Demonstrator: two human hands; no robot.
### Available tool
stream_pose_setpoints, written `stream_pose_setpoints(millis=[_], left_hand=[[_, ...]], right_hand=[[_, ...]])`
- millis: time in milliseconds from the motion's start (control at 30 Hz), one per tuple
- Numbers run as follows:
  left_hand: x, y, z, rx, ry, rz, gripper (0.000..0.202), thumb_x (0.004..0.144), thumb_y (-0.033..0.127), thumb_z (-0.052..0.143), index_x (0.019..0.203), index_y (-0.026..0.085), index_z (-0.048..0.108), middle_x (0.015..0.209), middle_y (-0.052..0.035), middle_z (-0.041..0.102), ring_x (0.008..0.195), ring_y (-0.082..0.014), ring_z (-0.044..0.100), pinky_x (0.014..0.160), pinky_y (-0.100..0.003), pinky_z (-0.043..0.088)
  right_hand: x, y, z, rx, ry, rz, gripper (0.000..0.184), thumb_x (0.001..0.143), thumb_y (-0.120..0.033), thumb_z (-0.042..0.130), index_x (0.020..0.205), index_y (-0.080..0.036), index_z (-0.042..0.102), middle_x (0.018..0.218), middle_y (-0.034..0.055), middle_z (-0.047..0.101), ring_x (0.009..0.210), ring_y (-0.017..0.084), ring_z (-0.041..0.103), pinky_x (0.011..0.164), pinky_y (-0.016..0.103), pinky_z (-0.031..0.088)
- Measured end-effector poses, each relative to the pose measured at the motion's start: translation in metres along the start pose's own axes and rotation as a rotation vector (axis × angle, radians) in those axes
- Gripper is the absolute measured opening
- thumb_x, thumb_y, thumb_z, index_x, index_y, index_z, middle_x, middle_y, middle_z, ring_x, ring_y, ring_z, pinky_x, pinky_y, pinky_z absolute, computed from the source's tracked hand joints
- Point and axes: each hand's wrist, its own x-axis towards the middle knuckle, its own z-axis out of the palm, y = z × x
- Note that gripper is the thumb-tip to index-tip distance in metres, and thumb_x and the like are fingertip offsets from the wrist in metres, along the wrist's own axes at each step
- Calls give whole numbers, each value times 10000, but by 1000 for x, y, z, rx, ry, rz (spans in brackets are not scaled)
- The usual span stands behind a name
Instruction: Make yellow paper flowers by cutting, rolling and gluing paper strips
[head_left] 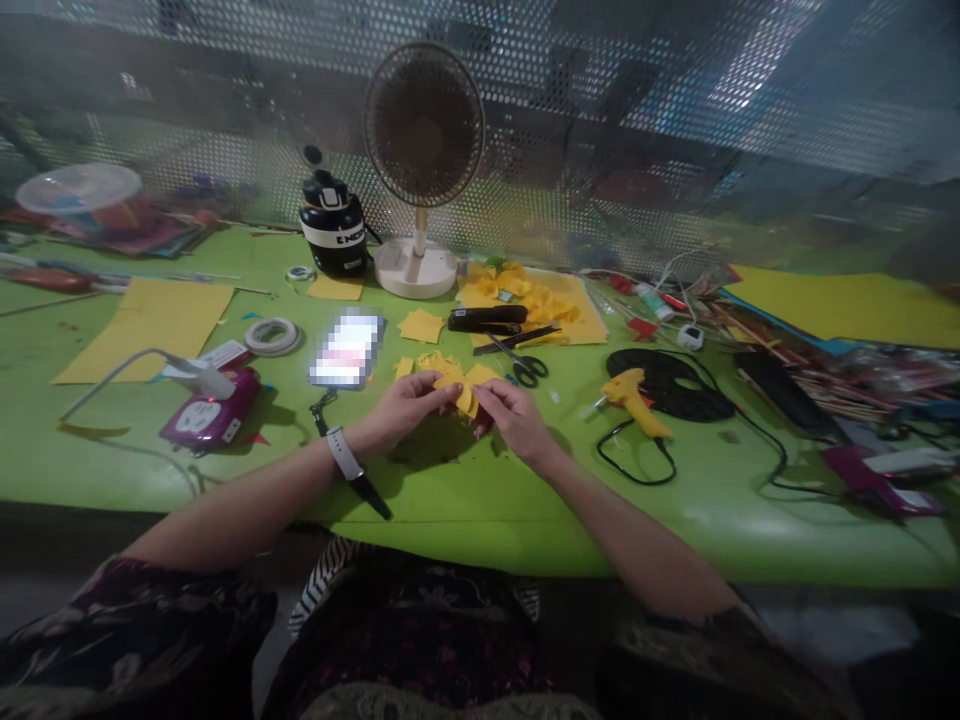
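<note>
While one side of the yellow paper (pixel 466 397) is pinched between thumb and fingers by the left hand (pixel 409 405), the other is pinched likewise by the right hand (pixel 519 422), over the table (pixel 480 495); beyond, scraps (pixel 439 361), scissors (pixel 513 353) and a stapler (pixel 487 318) are seen.

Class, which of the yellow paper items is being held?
The small yellow piece pinched between the left hand and right hand; the others lie unheld.
</note>
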Motion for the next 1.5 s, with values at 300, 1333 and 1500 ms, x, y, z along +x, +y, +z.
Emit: stream_pose_setpoints(millis=[300,1333,1500], left_hand=[[-1,2,1,29,7,-6,334,841,474,707,846,144,651,764,-5,640,619,-89,548,609,-249,421],[-2,1,5,6,56,13,328,819,473,724,867,153,672,791,-11,648,680,-104,553,659,-264,436],[-3,6,7,34,13,33,315,812,456,733,789,148,671,741,-6,637,663,-102,548,656,-263,436]], right_hand=[[1,5,-2,-24,-9,-12,403,847,-569,648,786,-170,627,667,-19,612,516,87,591,480,206,537],[-2,6,0,-225,32,-88,260,755,-343,698,935,-175,616,741,9,648,604,134,605,559,275,548],[4,2,-4,27,-84,108,248,713,-349,736,844,-176,615,702,-18,642,541,100,586,530,249,542]])
